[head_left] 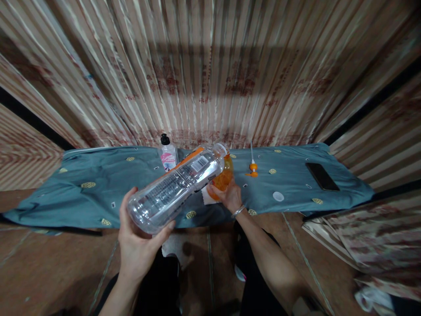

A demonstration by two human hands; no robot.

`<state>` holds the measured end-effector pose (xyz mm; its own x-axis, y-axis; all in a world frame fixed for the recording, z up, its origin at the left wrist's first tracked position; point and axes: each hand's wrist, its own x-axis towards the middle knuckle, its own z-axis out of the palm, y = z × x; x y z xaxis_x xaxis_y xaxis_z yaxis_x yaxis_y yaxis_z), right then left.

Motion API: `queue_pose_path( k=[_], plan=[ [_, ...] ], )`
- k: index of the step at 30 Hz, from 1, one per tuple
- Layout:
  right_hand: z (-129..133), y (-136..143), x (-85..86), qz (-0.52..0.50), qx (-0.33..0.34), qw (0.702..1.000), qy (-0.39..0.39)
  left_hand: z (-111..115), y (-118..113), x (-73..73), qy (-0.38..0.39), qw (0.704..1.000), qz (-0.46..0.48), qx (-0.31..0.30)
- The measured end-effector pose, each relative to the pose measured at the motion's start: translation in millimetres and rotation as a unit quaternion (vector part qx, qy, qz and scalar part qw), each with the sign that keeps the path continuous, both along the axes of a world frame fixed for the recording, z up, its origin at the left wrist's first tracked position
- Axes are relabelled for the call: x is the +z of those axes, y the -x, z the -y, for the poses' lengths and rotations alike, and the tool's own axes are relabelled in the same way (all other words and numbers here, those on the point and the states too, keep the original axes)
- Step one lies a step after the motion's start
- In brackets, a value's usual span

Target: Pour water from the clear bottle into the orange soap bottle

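Observation:
A large clear plastic bottle [177, 188] with an orange-edged label is tilted, its mouth up and to the right. My left hand [140, 237] grips it around its base end. Its mouth is over the top of an orange translucent bottle [222, 177], whose own opening is hidden behind it. My right hand [230, 195] is wrapped round the orange bottle near the cloth's front edge. Beneath the orange bottle lies a white tissue [208, 196]. An orange pump head [253, 169] with a clear tube lies to the right, apart from both hands.
A small clear bottle [168, 158] with a black cap stands at the back, left of the large bottle. On the blue cloth-covered table [82, 188], a white round cap [278, 196] and a black phone [321, 176] lie at the right. Curtains surround the table.

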<state>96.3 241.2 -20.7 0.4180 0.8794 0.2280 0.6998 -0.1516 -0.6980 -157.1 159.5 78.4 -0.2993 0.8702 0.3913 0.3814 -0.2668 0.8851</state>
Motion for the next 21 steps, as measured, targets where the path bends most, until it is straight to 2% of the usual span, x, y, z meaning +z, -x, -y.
queue_pose_path(
  k=[8,13,18,21],
  plan=[
    [0.5,0.1,0.4,-0.017,0.0,1.0,-0.007,1.4,2.6,-6.6,-0.004,1.0,-0.01,-0.006],
    [-0.1,0.1,-1.4,-0.021,0.002,1.0,-0.012,0.1,4.6,-3.6,-0.003,0.999,-0.032,-0.025],
    [-0.8,0.1,-1.3,-0.011,-0.003,1.0,-0.008,0.5,0.8,-1.0,-0.016,1.0,-0.01,-0.004],
    [-0.9,0.5,-1.0,-0.01,-0.004,1.0,-0.005,1.0,1.7,-0.9,-0.006,1.0,-0.021,-0.017]
  ],
)
